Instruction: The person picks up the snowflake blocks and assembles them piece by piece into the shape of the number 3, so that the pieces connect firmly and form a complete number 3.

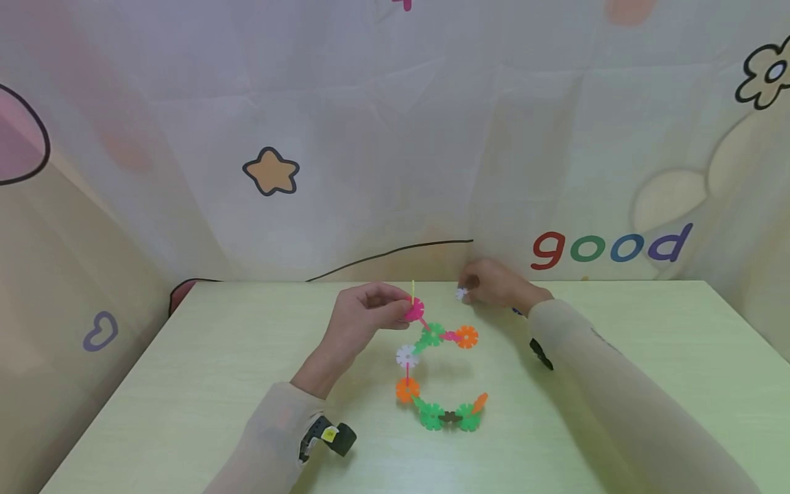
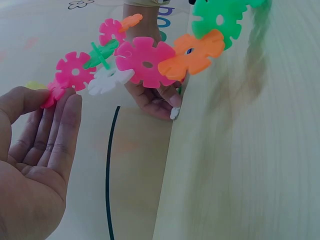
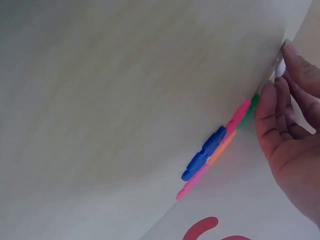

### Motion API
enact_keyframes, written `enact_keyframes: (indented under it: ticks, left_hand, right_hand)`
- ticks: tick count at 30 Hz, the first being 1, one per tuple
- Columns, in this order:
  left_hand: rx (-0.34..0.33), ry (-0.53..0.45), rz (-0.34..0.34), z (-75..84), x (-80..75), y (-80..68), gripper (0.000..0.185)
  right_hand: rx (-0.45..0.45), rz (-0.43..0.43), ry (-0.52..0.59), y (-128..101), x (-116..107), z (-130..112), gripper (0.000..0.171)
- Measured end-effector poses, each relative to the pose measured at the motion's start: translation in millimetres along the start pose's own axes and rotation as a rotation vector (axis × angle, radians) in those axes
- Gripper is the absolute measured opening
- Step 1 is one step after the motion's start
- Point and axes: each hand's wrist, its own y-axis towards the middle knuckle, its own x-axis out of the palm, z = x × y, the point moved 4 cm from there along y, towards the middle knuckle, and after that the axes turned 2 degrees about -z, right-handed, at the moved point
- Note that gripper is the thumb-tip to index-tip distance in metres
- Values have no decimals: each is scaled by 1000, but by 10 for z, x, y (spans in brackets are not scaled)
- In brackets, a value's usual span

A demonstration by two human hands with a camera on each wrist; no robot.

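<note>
A chain of snowflake-shaped plastic discs (image 1: 432,374) in green, orange, pink and white curves in a C shape on the pale green table (image 1: 185,384). My left hand (image 1: 364,312) pinches the pink disc (image 1: 413,310) at the chain's upper end; in the left wrist view the chain (image 2: 150,62) hangs from my fingertips (image 2: 62,100). My right hand (image 1: 494,283) is at the table's far edge and pinches a single white disc (image 1: 461,294); this white disc (image 2: 174,113) also shows in the left wrist view.
A few loose discs, blue (image 3: 204,153), pink and orange, lie by my right hand near the table's far edge. A patterned cloth backdrop (image 1: 395,137) with a star and the word "good" hangs behind the table.
</note>
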Motion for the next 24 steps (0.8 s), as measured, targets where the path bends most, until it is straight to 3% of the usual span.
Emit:
enact_keyframes:
  ticks: [8,14,19,24]
  left_hand:
    - [0,-9,4,-8,9,4,14]
    - [10,-16,-1,-8,28,-1,17]
    - [19,-21,-9,-11,36,-2,18]
    - [21,-13,-3,-7,37,-4,18]
  right_hand:
    - [60,89,66,-102,-43,-28,7]
    - [89,181,293,-251,-91,-211,17]
    - [23,311,464,-423,-230,-457,21]
    - [-52,408,556,-551,-326,-660,22]
